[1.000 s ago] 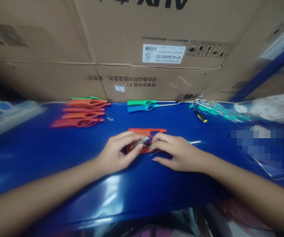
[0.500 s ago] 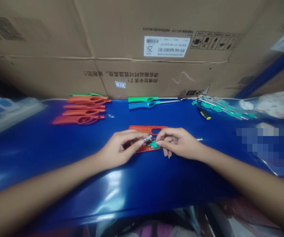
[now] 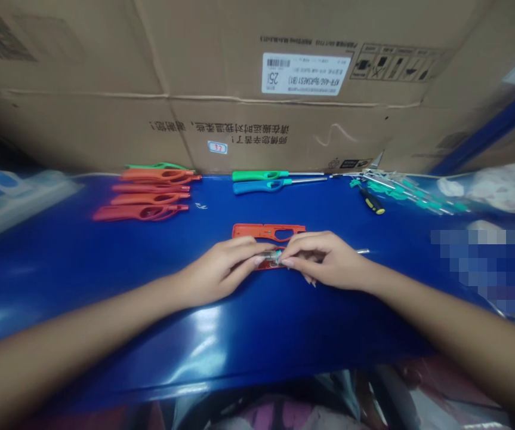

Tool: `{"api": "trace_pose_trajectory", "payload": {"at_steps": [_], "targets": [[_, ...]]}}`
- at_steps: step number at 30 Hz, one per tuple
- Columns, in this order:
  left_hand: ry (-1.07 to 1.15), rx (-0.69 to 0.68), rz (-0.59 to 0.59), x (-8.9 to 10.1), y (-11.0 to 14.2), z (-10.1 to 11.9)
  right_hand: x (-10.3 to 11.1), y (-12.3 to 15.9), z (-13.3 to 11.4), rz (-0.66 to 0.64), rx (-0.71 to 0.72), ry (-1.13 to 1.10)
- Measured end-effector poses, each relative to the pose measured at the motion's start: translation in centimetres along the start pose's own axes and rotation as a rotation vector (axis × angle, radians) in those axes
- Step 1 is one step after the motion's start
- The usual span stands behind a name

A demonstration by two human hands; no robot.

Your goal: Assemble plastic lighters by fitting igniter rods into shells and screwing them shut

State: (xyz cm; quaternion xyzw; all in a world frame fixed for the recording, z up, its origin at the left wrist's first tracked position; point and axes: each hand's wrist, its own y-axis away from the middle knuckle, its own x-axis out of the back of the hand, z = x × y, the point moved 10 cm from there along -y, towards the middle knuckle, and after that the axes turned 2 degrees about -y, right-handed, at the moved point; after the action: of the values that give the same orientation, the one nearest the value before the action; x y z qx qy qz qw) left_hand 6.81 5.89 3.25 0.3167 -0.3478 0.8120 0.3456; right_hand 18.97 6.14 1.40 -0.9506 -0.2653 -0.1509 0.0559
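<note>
My left hand (image 3: pixel 224 269) is closed, with thumb and fingers pinching a small clear fuel tank (image 3: pixel 268 256) by its side. At the tank's right end, the fingertips of my right hand (image 3: pixel 324 258) are pinched together; what they grip there is too small to make out. Below both hands lies an orange lighter shell half (image 3: pixel 270 266), mostly covered by them. Its matching orange half (image 3: pixel 257 231) rests just behind, hollow side showing. A metal tube end (image 3: pixel 363 251) pokes out to the right of my right hand.
Red and orange lighter handles (image 3: pixel 150 196) are stacked at back left. A green lighter (image 3: pixel 257 175) and a blue lighter (image 3: pixel 257 187) lie at the back middle. A screwdriver (image 3: pixel 372 202) sits beside metal tubes with green parts (image 3: pixel 400 190). Behind stands a cardboard box (image 3: pixel 221 71).
The fuel tank has gone from tilted to nearly level, and its right end now meets my right fingertips. The green part seen between the hands is now mostly hidden.
</note>
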Motion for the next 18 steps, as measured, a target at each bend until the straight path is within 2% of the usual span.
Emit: {"api": "trace_pose_trajectory", "payload": {"at_steps": [7, 12, 18], "targets": [[0.027, -0.008, -0.030, -0.3, 0.0, 0.1, 0.2, 0.1, 1.2, 0.025, -0.131, -0.087], [0.015, 0.020, 0.019, 0.2, 0.1, -0.3, 0.3, 0.2, 1.4, 0.010, -0.130, -0.048], [0.023, 0.010, 0.020, 0.2, 0.1, -0.2, 0.3, 0.1, 1.4, 0.002, -0.120, 0.002]]}}
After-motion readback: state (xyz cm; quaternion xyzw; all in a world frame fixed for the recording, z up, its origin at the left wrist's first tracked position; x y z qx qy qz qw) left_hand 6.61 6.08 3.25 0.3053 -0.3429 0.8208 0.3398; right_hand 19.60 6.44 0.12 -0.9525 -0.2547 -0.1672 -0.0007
